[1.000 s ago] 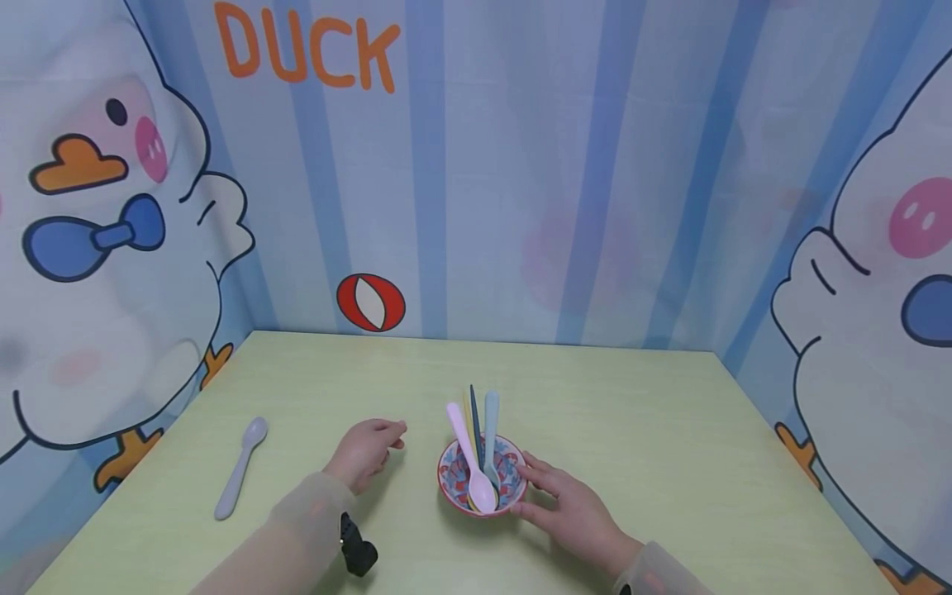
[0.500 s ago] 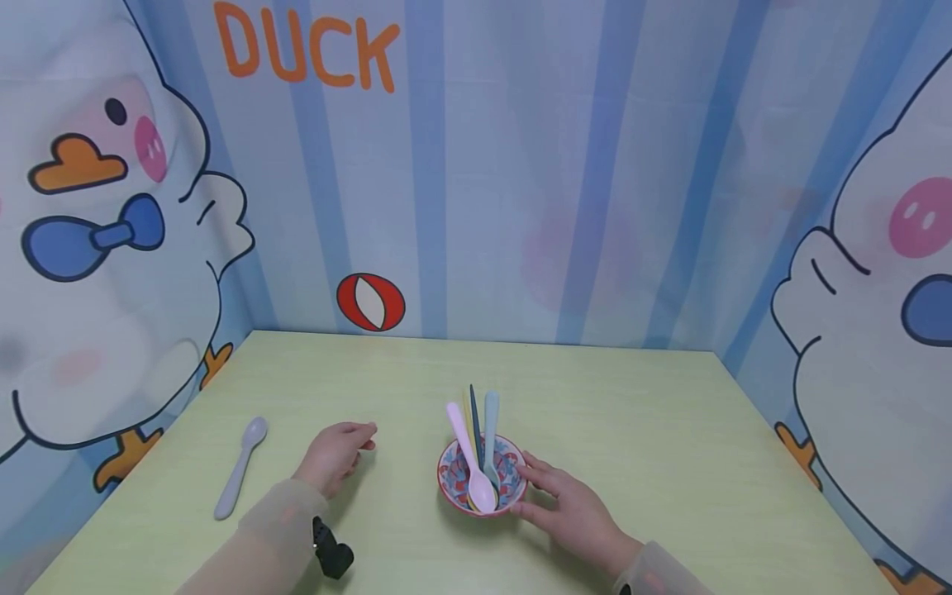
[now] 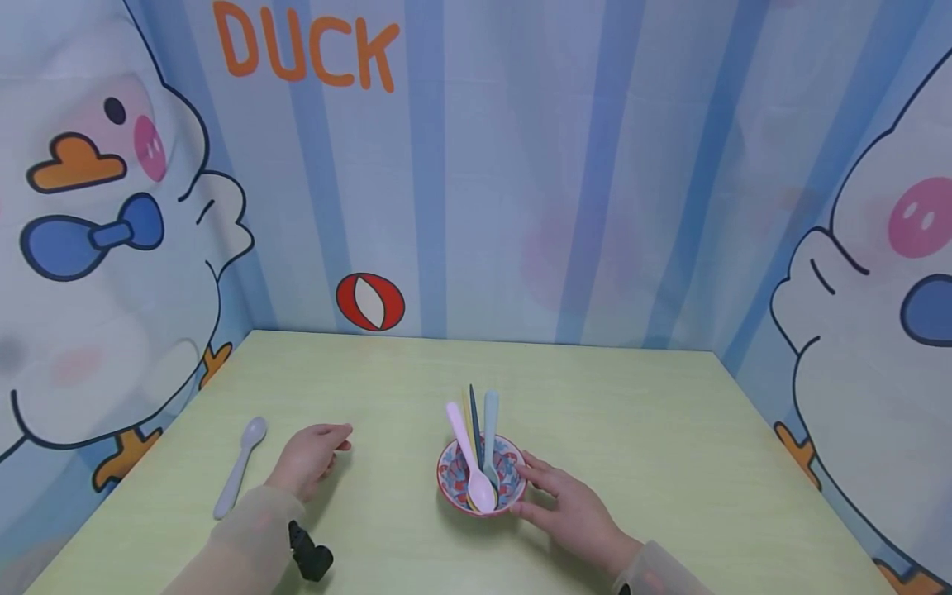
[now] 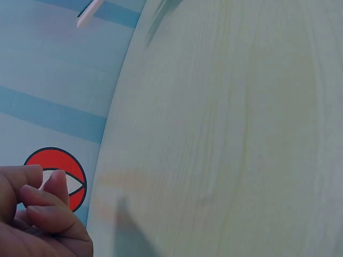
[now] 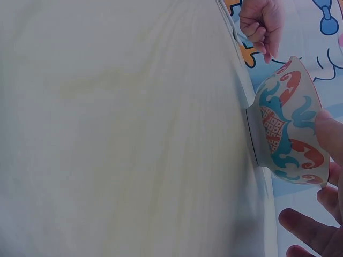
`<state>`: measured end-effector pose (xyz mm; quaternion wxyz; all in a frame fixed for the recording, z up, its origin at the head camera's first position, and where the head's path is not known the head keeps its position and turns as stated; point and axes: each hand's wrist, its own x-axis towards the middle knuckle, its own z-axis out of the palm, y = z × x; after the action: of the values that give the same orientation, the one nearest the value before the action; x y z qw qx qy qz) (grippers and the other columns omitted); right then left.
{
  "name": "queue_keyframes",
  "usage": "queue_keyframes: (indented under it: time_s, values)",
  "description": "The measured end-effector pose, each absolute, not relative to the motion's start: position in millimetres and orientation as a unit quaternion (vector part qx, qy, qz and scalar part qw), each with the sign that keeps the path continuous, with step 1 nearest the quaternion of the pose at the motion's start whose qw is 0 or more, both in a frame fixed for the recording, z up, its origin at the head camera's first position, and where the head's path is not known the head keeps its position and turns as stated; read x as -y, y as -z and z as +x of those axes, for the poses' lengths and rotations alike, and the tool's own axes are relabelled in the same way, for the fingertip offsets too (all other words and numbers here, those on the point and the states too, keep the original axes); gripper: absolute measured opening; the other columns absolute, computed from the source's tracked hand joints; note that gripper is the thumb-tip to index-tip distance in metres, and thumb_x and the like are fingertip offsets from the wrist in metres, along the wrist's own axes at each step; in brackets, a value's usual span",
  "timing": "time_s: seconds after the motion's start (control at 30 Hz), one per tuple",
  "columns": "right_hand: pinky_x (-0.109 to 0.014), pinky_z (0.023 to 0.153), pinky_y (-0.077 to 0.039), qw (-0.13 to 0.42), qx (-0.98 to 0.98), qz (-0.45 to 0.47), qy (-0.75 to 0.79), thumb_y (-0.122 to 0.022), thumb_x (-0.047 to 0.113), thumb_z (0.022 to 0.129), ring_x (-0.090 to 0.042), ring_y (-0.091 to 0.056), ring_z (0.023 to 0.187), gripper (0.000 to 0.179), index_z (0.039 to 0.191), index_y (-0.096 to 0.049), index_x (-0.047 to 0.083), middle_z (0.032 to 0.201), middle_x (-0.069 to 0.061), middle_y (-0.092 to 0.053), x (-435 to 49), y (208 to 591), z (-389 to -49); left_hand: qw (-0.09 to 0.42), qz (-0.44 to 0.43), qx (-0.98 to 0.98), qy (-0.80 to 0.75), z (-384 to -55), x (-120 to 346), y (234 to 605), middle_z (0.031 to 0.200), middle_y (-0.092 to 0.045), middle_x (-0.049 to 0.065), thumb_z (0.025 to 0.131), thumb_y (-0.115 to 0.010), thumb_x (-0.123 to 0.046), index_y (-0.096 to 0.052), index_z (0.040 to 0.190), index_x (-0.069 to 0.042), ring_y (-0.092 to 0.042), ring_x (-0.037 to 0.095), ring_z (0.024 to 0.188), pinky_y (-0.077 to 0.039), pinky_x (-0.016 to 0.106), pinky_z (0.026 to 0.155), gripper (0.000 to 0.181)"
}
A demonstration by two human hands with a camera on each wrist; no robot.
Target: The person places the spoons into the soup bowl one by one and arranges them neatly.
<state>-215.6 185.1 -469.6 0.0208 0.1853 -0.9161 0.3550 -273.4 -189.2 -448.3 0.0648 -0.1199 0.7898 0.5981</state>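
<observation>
My left hand (image 3: 307,457) hovered over the table (image 3: 640,430) with its fingers loosely curled and nothing in them, between the grey spoon (image 3: 240,467) lying flat near the table's left edge and the patterned bowl (image 3: 480,487) in the middle. The grey spoon lay just beside that hand, handle toward me, apart from my fingertips. My right hand (image 3: 568,512) rested on the table against the bowl's right side, fingers spread and fairly straight, touching the wall rather than wrapping it. Inside the bowl stood a pink spoon (image 3: 468,459), a pale blue spoon (image 3: 490,438), a dark spoon and a yellow one, all leaning on the far rim. To do this reach well, I judged I should come down on the middle of the grey spoon's handle, pinch it from both sides with thumb and forefinger, and lift it level so it would not skid on the smooth wood. My right hand should hold the bowl steady, because the leaning handles might tip it.
</observation>
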Motion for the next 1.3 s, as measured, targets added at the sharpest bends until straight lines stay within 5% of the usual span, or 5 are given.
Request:
queue_keyframes:
  time_s: [0.87,1.3]
  values:
    - [-0.053,0.101,-0.039,0.011,0.915,0.187,-0.358,-0.064,0.059,0.081,-0.026,-0.054,0.122,0.070,0.136,-0.056,0.017,0.149,0.004,-0.041,-185.7,472.5,-217.0,0.036,-0.137,-0.835,-0.532,-263.8,252.9,441.8,0.109,-0.057,0.017,0.101,-0.046,-0.033,-0.047,0.133,0.009,-0.040,0.015,0.062,-0.038,0.029,0.059,0.053]
    - [-0.052,0.101,-0.039,0.012,0.915,0.185,-0.359,-0.066,0.056,0.082,-0.026,-0.055,0.121,0.067,0.136,-0.056,0.017,0.148,0.004,-0.042,-185.4,470.9,-216.2,0.034,-0.207,-0.836,-0.508,-253.9,284.5,442.1,0.123,-0.051,0.024,0.101,-0.044,-0.040,-0.040,0.136,0.010,-0.044,0.031,0.097,-0.041,0.038,0.076,0.062]
